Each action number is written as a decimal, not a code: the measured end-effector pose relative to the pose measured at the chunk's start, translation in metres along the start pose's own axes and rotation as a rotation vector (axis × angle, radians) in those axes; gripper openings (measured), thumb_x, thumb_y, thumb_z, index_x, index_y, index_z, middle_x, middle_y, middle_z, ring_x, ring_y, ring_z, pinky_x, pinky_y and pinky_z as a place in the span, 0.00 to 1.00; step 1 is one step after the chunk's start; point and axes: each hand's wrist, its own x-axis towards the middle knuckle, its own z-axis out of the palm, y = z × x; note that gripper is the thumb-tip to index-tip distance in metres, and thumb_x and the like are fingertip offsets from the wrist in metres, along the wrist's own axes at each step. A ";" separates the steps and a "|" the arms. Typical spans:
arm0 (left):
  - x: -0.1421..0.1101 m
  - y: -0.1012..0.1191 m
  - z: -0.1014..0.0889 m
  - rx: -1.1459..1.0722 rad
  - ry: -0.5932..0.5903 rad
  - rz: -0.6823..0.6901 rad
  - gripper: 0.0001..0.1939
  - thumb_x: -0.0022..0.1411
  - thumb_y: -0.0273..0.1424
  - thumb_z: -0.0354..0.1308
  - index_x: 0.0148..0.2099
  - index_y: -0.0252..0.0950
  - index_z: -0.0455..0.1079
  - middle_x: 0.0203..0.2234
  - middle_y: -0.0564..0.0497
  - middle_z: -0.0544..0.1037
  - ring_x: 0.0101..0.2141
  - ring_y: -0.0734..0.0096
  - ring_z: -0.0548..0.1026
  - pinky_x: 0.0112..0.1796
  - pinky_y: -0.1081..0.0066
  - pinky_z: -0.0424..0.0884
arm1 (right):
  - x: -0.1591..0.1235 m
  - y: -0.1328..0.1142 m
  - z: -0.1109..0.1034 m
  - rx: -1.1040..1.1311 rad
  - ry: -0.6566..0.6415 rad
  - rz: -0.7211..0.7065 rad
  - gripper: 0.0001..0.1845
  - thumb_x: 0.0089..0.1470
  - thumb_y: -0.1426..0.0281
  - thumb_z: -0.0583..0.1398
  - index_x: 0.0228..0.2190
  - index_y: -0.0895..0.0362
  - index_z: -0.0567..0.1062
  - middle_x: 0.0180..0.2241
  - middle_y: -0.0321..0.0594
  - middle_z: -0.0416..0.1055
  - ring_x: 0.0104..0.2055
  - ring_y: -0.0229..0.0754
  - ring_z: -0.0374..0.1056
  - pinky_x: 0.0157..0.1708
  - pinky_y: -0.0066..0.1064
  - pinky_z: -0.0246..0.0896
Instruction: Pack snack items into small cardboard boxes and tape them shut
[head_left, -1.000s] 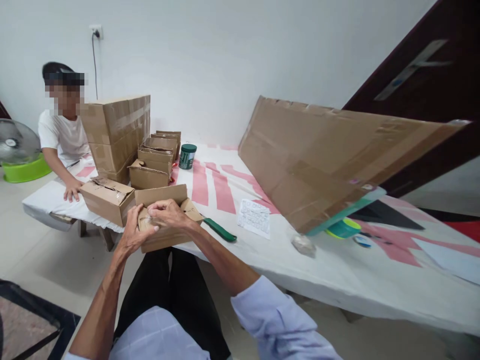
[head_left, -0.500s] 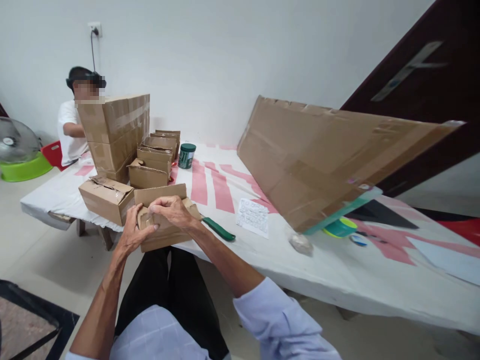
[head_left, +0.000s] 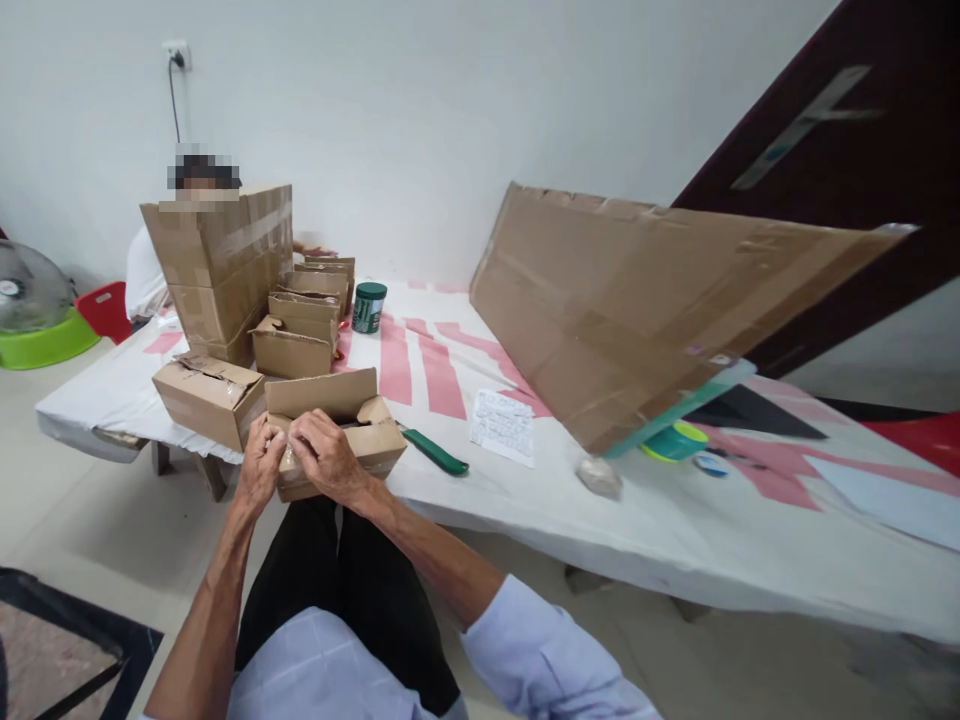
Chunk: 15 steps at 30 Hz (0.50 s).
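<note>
An opened cardboard box (head_left: 382,446) sits at the table's near edge, above my lap, with its back flap standing up. My left hand (head_left: 262,462) is closed on the box's left front corner, thumb on top. Close beside it, my right hand (head_left: 328,455) has its fingers curled in a pinch at the same front edge. A small shiny clear bit, like tape, shows between the two hands; the fingertips mostly hide it. A green-handled tool (head_left: 436,452), perhaps a knife, lies right of the box, its other end hidden behind the box.
A closed carton (head_left: 202,398) stands left, with stacked taped cartons (head_left: 225,270) and several open small boxes (head_left: 294,345) behind. Further right are a green canister (head_left: 369,307), a written sheet (head_left: 502,427), a tape roll (head_left: 600,477) and a large leaning cardboard panel (head_left: 660,310). Another person sits behind the stack.
My right hand has come down from above the box opening to its front edge, fingers curling in. The front flap is lowered over the opening. The other person has shifted behind the stack.
</note>
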 end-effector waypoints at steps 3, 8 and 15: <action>-0.001 0.000 -0.001 0.005 -0.009 0.000 0.17 0.70 0.45 0.51 0.31 0.41 0.64 0.53 0.44 0.73 0.56 0.55 0.71 0.64 0.55 0.64 | -0.003 -0.003 0.000 -0.015 -0.011 -0.042 0.14 0.69 0.73 0.51 0.30 0.52 0.67 0.32 0.42 0.71 0.37 0.46 0.64 0.43 0.41 0.63; 0.003 0.000 -0.002 0.015 -0.008 -0.003 0.18 0.69 0.47 0.50 0.32 0.42 0.63 0.52 0.44 0.72 0.55 0.55 0.71 0.64 0.55 0.65 | -0.013 -0.017 0.004 -0.010 0.003 -0.071 0.14 0.70 0.74 0.50 0.32 0.52 0.69 0.33 0.44 0.73 0.39 0.48 0.66 0.45 0.44 0.66; 0.029 0.003 -0.004 0.040 -0.047 -0.034 0.19 0.69 0.50 0.51 0.34 0.42 0.68 0.53 0.45 0.74 0.57 0.55 0.70 0.66 0.55 0.63 | -0.037 -0.074 -0.009 0.377 -0.001 0.128 0.10 0.68 0.69 0.57 0.31 0.52 0.72 0.34 0.42 0.77 0.37 0.44 0.71 0.44 0.40 0.69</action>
